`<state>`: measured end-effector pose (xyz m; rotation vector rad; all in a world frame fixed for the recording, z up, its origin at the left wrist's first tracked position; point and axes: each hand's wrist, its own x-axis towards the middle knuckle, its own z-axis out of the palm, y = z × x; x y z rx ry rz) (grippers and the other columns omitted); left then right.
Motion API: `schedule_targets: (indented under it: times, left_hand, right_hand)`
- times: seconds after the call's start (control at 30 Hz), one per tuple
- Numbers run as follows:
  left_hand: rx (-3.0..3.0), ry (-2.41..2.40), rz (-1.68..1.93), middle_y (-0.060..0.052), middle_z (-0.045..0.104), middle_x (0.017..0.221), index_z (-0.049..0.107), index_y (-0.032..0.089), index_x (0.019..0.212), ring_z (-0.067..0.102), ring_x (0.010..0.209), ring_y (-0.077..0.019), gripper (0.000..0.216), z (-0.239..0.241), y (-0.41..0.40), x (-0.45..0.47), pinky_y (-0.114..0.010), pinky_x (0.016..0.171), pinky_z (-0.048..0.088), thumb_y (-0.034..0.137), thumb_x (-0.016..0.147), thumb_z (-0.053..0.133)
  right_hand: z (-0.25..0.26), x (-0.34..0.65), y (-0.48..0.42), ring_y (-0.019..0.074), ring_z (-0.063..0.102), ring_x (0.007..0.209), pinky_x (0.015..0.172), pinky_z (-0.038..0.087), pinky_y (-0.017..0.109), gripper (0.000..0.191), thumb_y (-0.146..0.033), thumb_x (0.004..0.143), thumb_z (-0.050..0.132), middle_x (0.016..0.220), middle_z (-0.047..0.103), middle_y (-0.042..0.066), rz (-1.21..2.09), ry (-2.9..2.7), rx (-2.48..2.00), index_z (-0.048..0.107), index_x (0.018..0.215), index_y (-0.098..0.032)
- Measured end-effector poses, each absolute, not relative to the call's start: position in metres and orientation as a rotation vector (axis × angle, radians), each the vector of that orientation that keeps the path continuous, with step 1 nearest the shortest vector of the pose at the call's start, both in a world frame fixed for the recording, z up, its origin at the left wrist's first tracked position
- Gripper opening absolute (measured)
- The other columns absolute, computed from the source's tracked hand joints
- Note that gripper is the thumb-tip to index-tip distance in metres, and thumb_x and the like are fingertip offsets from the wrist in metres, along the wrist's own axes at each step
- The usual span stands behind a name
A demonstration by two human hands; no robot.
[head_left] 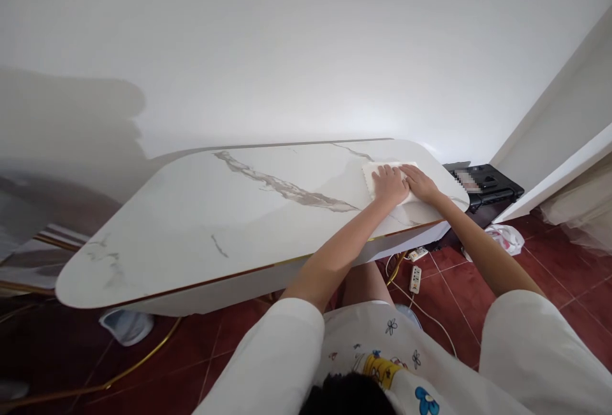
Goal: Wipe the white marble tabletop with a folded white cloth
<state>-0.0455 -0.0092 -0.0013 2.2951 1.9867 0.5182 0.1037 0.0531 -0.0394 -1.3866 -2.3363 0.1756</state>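
Near right end of white tabletop [201, 211], white cloth [368, 176] under both hands. Left hand [391, 184] on cloth, fingers slightly spread; right hand [421, 184] just beside, fingers close together, laid flat. Long stretch of tabletop leftward to rounded corner; back edge along wall [306, 51]. Black case [502, 184] beyond right end, label patch pixelated, unreadable. Power strip [415, 280] on floor [461, 313], below front edge.

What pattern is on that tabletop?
The tabletop is white with grey-brown, marble-like veins, seen in the head view, the only one.
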Motion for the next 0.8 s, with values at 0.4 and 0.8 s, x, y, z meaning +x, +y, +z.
schedule_targets:
  times: [0.4, 0.8]
  left_hand:
    - [2.164, 2.068, 0.413, -0.022, 0.023, 0.159, 0.035, 0.005, 0.148, 0.017, 0.147, -0.0414, 0.061, -0.001, -0.083, -0.005, -0.061, 0.114, 0.024, 0.034, 0.095, 0.031]
    - [2.099, 1.957, 0.506, -0.021, 0.030, 0.156, 0.038, 0.010, 0.147, 0.019, 0.147, -0.0408, 0.060, 0.001, -0.065, 0.051, -0.062, 0.116, 0.020, 0.034, 0.092, 0.036]
  right_hand:
    - [-0.044, 0.143, -0.009, 0.0250, 0.038, 0.141, 0.121, 0.029, 0.053, 0.056, -0.042, 0.100, 0.021, 0.146, 0.051, 0.011, 0.042, -2.509, -1.048, 0.049, 0.142, -0.018]
    - [-0.030, 0.201, -0.010, 0.0246, 0.042, 0.139, 0.119, 0.034, 0.050, 0.056, -0.047, 0.099, 0.021, 0.146, 0.051, 0.008, 0.083, -2.463, -1.207, 0.051, 0.141, -0.024]
